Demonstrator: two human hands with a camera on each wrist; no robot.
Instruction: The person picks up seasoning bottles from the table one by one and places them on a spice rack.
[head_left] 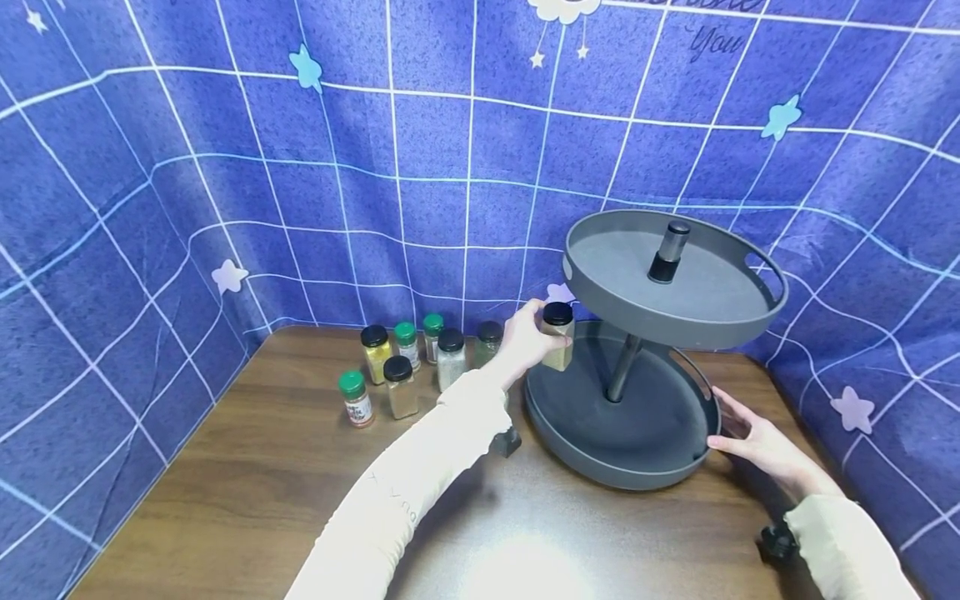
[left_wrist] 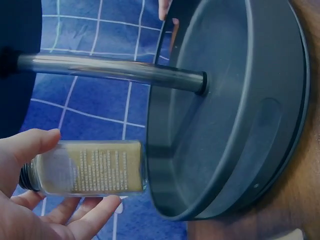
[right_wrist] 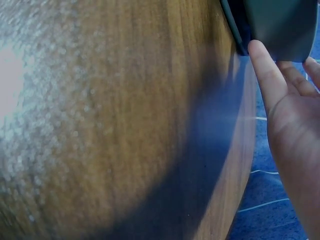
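Note:
My left hand (head_left: 522, 337) holds a square glass spice jar (head_left: 557, 346) with a black lid and tan powder. In the left wrist view the jar (left_wrist: 95, 167) lies between thumb and fingers, its base beside the lower tray's rim. A dark grey two-tier turntable stands on the table, its upper tray (head_left: 600, 279) joined to the lower tray (head_left: 570, 442) by a metal post (head_left: 624, 371). With thumb and fingers spread, my right hand (head_left: 765, 446) touches the lower tray's right side near the handle cutout. Part of its fingers is hidden in the right wrist view.
Left of the turntable stand several spice jars, among them a green-capped jar (head_left: 357, 400), a yellow jar (head_left: 377, 354) and a black-lidded jar (head_left: 401, 387). A small black object (head_left: 507, 442) sits partly behind my left sleeve. Blue grid-patterned cloth (head_left: 435, 200) hangs behind the wooden table (head_left: 300, 467).

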